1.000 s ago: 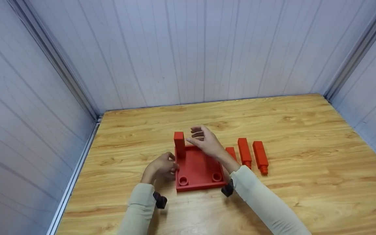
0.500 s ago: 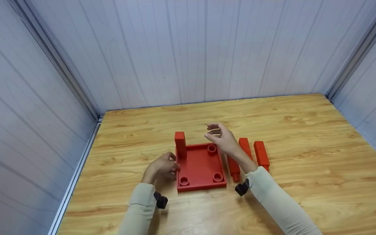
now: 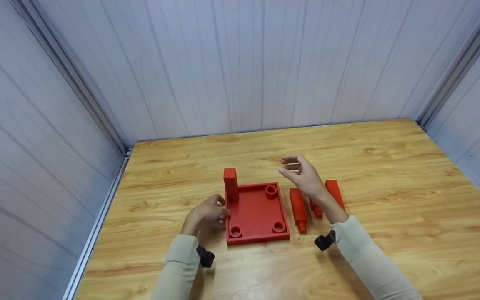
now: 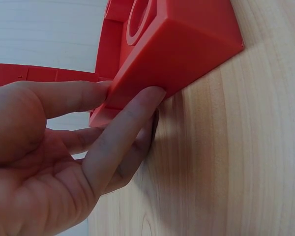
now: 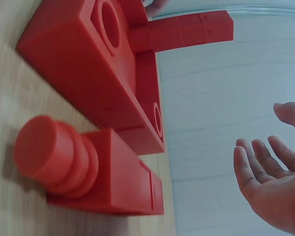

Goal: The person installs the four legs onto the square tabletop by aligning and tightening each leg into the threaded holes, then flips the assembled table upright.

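A red square tray-like base (image 3: 256, 214) with a raised rim lies on the table. Round sockets show at three of its corners, and a red square post (image 3: 231, 183) stands upright at its far left corner. My left hand (image 3: 207, 211) pinches the base's left side; in the left wrist view the thumb is at the rim and the fingers (image 4: 123, 132) lie against the outer wall. My right hand (image 3: 306, 179), fingers loosely bent, is above the red posts at the right and holds nothing. The nearest loose post (image 5: 113, 172) has a round ridged peg at one end.
Red posts lie on the wooden table (image 3: 390, 187) to the right of the base: one next to it (image 3: 298, 208), one mostly hidden under my right hand, and one farther right (image 3: 335, 192). Pale panel walls (image 3: 265, 62) enclose the table's back and sides.
My right hand has moved right, from beside the upright post to over the loose posts, uncovering the far right socket. The left hand has stayed on the base.
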Demonstrator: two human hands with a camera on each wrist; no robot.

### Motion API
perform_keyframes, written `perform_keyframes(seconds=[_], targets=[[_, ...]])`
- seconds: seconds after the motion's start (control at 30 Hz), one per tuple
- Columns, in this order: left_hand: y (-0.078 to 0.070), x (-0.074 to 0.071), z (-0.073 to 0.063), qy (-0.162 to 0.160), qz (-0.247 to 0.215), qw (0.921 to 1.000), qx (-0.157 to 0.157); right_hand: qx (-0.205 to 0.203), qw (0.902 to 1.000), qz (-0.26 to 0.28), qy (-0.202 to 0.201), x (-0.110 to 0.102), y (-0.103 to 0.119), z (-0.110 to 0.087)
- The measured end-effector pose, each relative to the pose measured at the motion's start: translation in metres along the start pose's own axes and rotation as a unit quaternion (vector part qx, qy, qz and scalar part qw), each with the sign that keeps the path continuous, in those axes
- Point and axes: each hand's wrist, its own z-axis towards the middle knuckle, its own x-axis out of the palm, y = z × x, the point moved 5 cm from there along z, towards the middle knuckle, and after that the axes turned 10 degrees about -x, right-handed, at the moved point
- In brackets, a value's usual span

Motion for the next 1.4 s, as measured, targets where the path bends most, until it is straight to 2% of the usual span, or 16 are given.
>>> perform_keyframes(seconds=[0.23,0.47,0.73,1.4], targets=[[0.0,-0.001,0.0,-0.003,0.003,1.0,0.005,-0.006,0.9996,-0.021,-0.02,-0.021,-0.003,-0.009],[0.0,-0.001,0.0,-0.004,0.008,1.0,0.002,0.021,0.9987,-0.039,-0.026,-0.039,-0.011,-0.017],[0.0,0.0,-0.001,-0.011,0.011,0.9998,0.008,0.027,0.9985,-0.028,-0.037,-0.058,-0.018,-0.027],[0.0,-0.001,0.001,-0.017,0.019,0.9997,-0.001,0.044,0.9955,-0.058,-0.06,-0.086,-0.029,-0.045]])
